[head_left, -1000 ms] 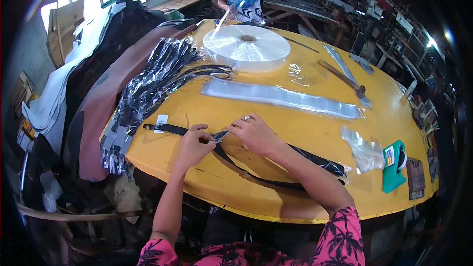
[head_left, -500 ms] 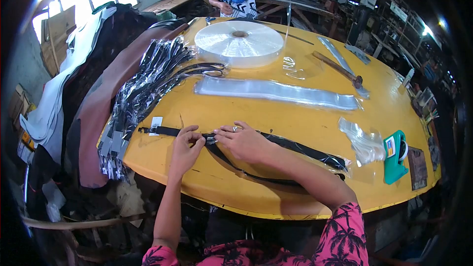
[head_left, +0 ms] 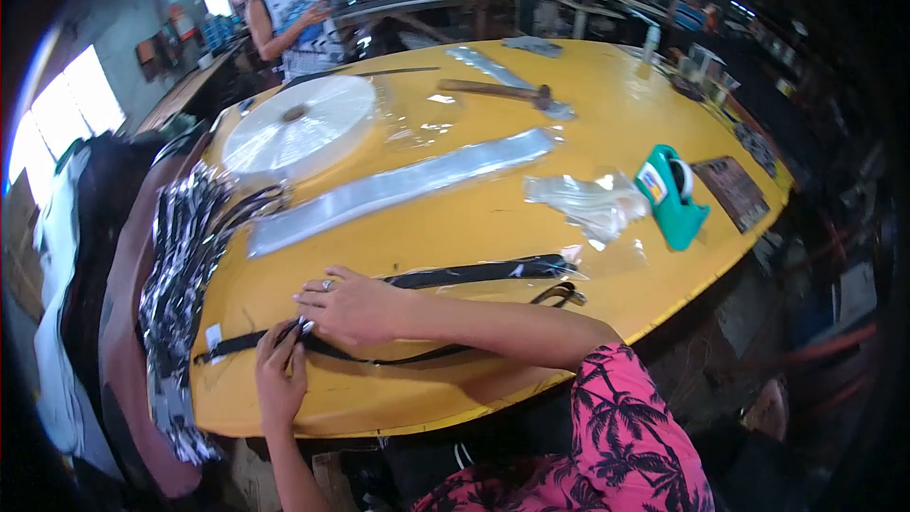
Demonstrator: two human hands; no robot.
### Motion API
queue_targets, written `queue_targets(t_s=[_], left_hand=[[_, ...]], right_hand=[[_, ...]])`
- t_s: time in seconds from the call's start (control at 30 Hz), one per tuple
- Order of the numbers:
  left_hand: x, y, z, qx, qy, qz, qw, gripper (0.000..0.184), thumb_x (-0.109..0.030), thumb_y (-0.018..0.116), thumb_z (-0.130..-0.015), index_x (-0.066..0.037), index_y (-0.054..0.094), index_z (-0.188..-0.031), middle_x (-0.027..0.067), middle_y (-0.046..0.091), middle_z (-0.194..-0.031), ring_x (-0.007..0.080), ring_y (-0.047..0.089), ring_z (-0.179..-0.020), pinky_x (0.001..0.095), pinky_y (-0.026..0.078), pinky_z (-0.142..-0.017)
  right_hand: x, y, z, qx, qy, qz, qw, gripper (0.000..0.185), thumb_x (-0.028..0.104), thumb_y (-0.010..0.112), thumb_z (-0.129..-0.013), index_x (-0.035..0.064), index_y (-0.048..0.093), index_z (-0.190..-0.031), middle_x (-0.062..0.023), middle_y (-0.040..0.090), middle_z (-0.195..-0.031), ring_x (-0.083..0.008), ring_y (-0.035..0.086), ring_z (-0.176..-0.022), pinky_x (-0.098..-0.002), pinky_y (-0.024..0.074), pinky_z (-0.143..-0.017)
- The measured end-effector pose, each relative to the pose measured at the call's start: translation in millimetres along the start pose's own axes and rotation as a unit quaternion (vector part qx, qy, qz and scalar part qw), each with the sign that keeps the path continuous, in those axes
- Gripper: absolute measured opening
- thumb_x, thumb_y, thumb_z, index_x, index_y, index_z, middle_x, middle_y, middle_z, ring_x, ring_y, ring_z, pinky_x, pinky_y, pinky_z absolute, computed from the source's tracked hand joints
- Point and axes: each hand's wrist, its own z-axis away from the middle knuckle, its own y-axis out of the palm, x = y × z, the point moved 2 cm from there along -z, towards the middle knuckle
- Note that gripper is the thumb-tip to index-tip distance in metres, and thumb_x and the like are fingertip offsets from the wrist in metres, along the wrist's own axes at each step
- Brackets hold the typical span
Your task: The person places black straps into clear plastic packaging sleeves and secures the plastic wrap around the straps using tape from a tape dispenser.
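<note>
My left hand point(head_left: 282, 370) pinches a black strap point(head_left: 248, 341) near the front left of the yellow table point(head_left: 398, 408). A white tag point(head_left: 214, 339) lies at the strap's left end. My right hand point(head_left: 346, 306), with a ring, is bent over the same spot, its fingertips touching the strap beside the left fingers; what they grip is too small to tell. A second length of black strap in clear plastic point(head_left: 474, 272) runs right from under my right hand. Below it, a thin loop of strap curves along the table.
Behind lie a large clear plastic roll point(head_left: 299, 128), a long stack of plastic sleeves point(head_left: 408, 190) and a hammer point(head_left: 493, 89). A green tape dispenser point(head_left: 672, 197) stands right. Wrapped straps point(head_left: 180, 265) hang left. A person point(head_left: 301, 19) stands across the table.
The view has swung to the right, so the table's contents appear shifted left. Both hands remain together at the strap. The person across holds a clear item up with both hands.
</note>
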Motion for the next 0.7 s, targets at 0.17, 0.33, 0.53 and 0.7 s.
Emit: queue_targets(t_s=[0.17, 0.33, 0.53, 0.7], left_hand=[[1, 0, 2, 0.001, -0.03, 0.023, 0.999, 0.027, -0.001, 0.064, -0.091, 0.005, 0.069, -0.117, 0.0206, 0.064, -0.126, 0.0369, 0.059, -0.119, 0.0415, 0.045, -0.104], [3, 1, 2, -0.009, -0.044, 0.028, 0.999, 0.027, -0.001, 0.065, -0.091, 0.005, 0.069, -0.117, 0.021, 0.063, -0.125, 0.0371, 0.058, -0.119, 0.0421, 0.045, -0.104], [1, 1, 2, -0.024, -0.044, 0.01, 0.999, 0.026, 0.001, 0.066, -0.088, 0.005, 0.069, -0.114, 0.021, 0.062, -0.124, 0.0364, 0.057, -0.118, 0.0423, 0.046, -0.103], [5, 1, 4, -0.02, -0.044, -0.007, 0.999, 0.026, 0.0, 0.064, -0.091, 0.005, 0.067, -0.116, 0.0213, 0.062, -0.124, 0.0372, 0.056, -0.12, 0.0428, 0.043, -0.106]], right_hand=[[-1, -48, 56, -0.05, 0.041, -0.034, 0.997, 0.044, 0.026, 0.056, -0.099, 0.0029, 0.055, -0.136, -0.0144, 0.058, -0.141, -0.0264, 0.052, -0.134, -0.0479, 0.0371, -0.113], [-42, -110, 140, -0.122, 0.208, -0.074, 0.968, 0.037, 0.024, 0.06, -0.096, -0.0006, 0.064, -0.123, -0.0193, 0.068, -0.122, -0.0359, 0.062, -0.116, -0.0462, 0.0459, -0.103], [-76, -130, 244, -0.178, 0.376, 0.021, 0.909, 0.029, 0.017, 0.065, -0.092, 0.0031, 0.069, -0.117, -0.0195, 0.07, -0.115, -0.0382, 0.064, -0.108, -0.0458, 0.0504, -0.095], [-82, -145, 301, -0.238, 0.443, 0.101, 0.858, 0.022, 0.012, 0.068, -0.09, 0.0023, 0.071, -0.109, -0.0191, 0.072, -0.104, -0.0392, 0.067, -0.098, -0.0461, 0.0522, -0.088]])
